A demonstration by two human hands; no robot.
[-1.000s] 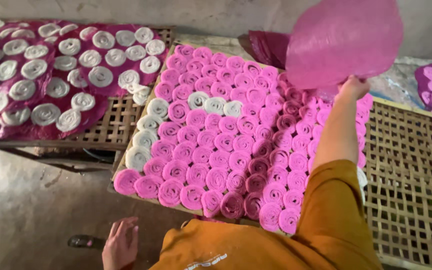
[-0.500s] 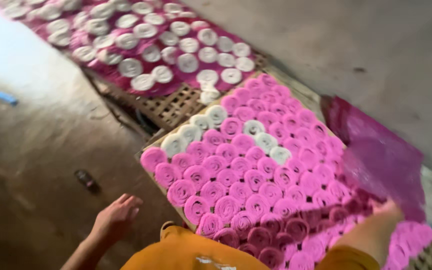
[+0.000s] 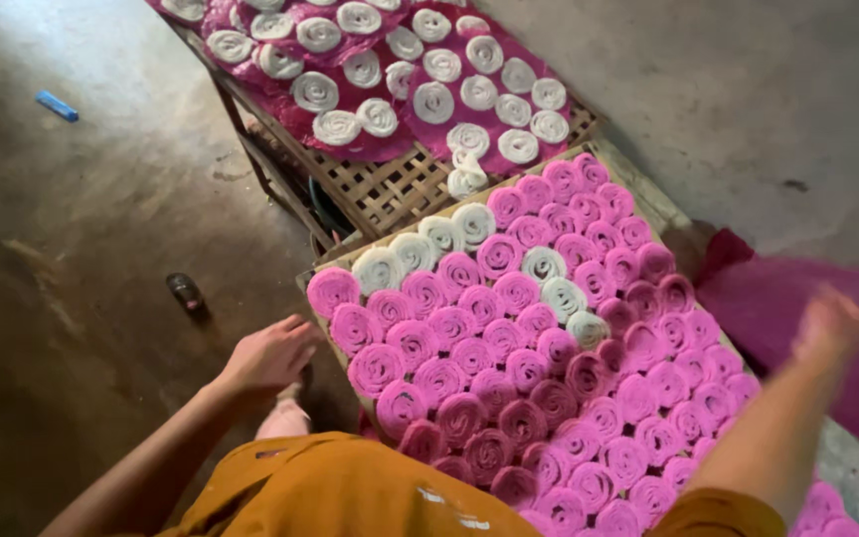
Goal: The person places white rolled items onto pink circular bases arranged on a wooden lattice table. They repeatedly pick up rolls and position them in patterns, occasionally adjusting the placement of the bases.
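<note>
You see a blue stick (image 3: pixel 57 105) on the concrete floor (image 3: pixel 72 229) | a small dark bottle (image 3: pixel 186 292) lies nearby | white spirals (image 3: pixel 434 101) fill the far rack.

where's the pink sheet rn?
Head view, far right: the pink sheet lies past the tray's right edge, behind the blurred right hand, beside the pink rolls.

I'm seeing the pink spiral rolls (image 3: pixel 509 368) lying flat in tight rows, covering the woven bamboo tray (image 3: pixel 335 261), a few white ones mixed in. The pink plastic sheet (image 3: pixel 797 328) is lying spread beside the tray's right edge.
</note>
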